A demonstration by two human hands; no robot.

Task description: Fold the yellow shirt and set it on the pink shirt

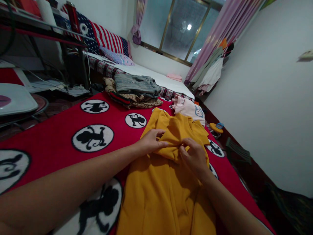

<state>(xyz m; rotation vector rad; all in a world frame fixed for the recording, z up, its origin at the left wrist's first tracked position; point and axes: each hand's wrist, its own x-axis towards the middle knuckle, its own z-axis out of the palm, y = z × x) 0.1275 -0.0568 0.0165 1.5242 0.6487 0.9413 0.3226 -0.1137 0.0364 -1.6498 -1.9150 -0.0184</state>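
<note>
My fingers (160,143) are pinching a fold of the mustard-yellow garment (168,182), left hand (150,142) and right hand (193,158) both closed on it, keeping it flat along the red blanket's (61,130) right edge.

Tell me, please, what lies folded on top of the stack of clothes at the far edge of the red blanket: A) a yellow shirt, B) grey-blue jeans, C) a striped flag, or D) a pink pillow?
B: the jeans sit on top of the stack, beyond the yellow garment that the left hand and right hand pinch on the red blanket.
</note>
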